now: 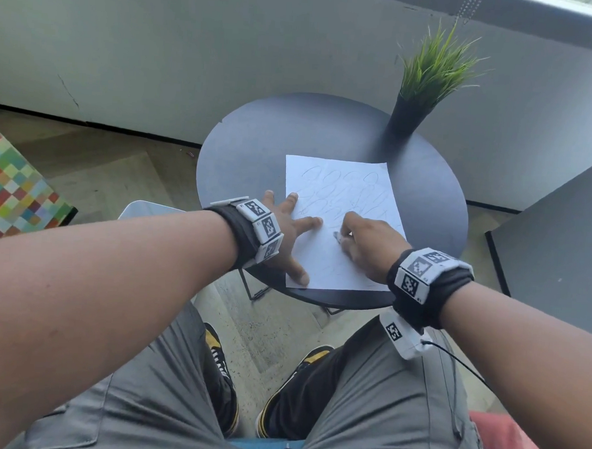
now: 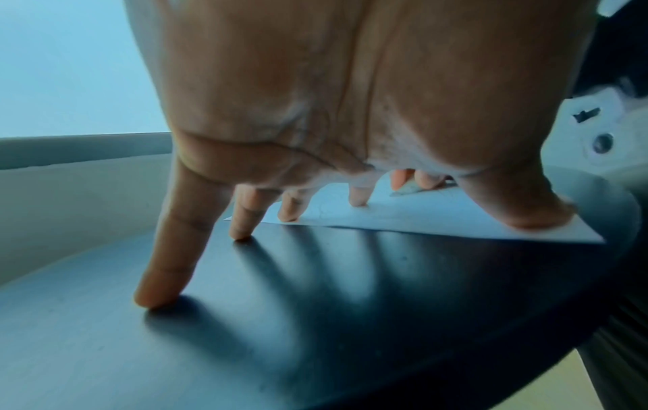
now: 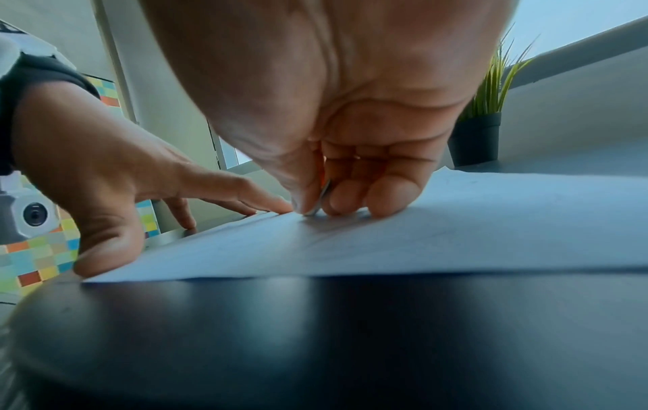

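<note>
A white sheet of paper (image 1: 337,185) with faint pencilled loops lies on a round dark table (image 1: 257,146). My left hand (image 1: 284,230) is spread flat with straight fingers. Its thumb and two fingers press the sheet's left edge (image 2: 420,219), and the other two fingertips rest on the bare table (image 2: 315,305). My right hand (image 1: 365,241) sits on the middle of the sheet with curled fingers. It pinches a small thin grey object (image 3: 319,201) whose lower end touches the paper (image 3: 456,235). I cannot tell what that object is.
A black pot of green grass (image 1: 429,77) stands at the table's far right edge. A colourful chequered block (image 1: 12,189) is on the floor to the left, and a grey slab (image 1: 561,245) to the right. A grey wall runs behind. My knees are below the table's near edge.
</note>
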`<move>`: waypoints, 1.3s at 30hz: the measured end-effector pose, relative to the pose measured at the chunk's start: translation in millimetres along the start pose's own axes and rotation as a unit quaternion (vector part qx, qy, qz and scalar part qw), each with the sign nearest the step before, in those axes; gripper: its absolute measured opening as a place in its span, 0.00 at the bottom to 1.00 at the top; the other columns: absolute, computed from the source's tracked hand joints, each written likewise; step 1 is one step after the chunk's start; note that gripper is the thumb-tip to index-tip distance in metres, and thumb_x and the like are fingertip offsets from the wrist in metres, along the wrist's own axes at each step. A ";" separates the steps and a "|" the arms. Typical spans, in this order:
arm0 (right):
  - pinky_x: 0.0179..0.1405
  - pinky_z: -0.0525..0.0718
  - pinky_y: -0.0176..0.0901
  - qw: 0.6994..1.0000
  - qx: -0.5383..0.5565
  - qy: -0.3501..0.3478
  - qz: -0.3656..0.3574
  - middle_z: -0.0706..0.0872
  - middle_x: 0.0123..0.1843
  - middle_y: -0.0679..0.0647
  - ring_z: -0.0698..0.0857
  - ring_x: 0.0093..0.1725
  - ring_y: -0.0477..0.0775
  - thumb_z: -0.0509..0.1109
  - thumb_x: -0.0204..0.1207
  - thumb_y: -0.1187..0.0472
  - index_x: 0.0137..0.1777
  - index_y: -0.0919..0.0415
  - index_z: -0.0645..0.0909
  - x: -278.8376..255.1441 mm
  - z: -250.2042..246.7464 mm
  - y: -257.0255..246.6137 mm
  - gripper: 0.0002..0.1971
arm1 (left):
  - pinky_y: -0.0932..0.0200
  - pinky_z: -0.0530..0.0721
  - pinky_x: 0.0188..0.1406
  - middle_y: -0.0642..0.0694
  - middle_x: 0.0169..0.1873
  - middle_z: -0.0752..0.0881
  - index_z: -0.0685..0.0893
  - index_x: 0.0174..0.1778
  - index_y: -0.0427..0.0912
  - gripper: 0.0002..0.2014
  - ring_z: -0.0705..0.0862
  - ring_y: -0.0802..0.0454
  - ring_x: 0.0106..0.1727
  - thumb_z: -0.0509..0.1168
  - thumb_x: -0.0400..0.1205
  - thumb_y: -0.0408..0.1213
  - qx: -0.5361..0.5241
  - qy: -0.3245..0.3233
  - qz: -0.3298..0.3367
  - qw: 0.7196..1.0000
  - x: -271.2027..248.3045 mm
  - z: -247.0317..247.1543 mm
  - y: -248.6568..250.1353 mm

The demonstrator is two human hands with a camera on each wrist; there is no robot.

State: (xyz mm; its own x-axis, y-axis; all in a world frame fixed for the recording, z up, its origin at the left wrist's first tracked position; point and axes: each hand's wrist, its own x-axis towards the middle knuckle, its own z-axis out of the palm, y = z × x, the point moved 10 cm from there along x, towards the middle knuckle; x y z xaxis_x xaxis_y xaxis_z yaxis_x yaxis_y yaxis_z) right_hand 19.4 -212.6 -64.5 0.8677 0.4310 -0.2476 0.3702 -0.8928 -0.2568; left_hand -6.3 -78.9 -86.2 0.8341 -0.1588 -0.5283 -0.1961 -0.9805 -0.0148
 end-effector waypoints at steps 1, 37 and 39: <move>0.40 0.74 0.48 1.000 -0.013 0.010 -0.006 0.82 0.47 0.56 0.79 0.46 0.61 0.56 0.86 0.50 0.52 0.58 0.71 -1.5 -2.4 -3.1 0.12 | 0.22 0.63 0.72 0.46 0.86 0.38 0.40 0.81 0.75 0.58 0.43 0.25 0.84 0.66 0.59 0.82 0.004 0.003 0.000 1.000 -0.5 0.2 0.9; 0.40 0.69 0.48 0.994 -0.080 -0.036 -0.061 0.79 0.47 0.57 0.73 0.42 0.60 0.56 0.85 0.54 0.49 0.57 0.65 -17.1 5.4 -33.6 0.07 | 0.30 0.75 0.67 0.29 0.84 0.46 0.36 0.81 0.73 0.59 0.64 0.24 0.76 0.58 0.58 0.86 0.066 0.044 -0.028 0.996 -10.3 -5.6 0.8; 0.40 0.69 0.47 0.995 -0.087 -0.012 -0.044 0.77 0.45 0.56 0.75 0.43 0.61 0.56 0.85 0.56 0.48 0.55 0.62 -17.3 3.2 -29.1 0.07 | 0.30 0.74 0.68 0.30 0.84 0.45 0.36 0.81 0.73 0.59 0.64 0.24 0.76 0.58 0.58 0.86 0.063 0.043 -0.027 0.997 -10.4 -4.5 1.0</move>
State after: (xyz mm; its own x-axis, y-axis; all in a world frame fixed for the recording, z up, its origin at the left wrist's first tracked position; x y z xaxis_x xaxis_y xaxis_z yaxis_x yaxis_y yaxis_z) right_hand -7.4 -193.6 -55.7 0.8219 0.5103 -0.2532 0.4984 -0.8594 -0.1144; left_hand -12.8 -78.7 -76.8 0.8851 -0.1201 -0.4496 -0.2075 -0.9666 -0.1504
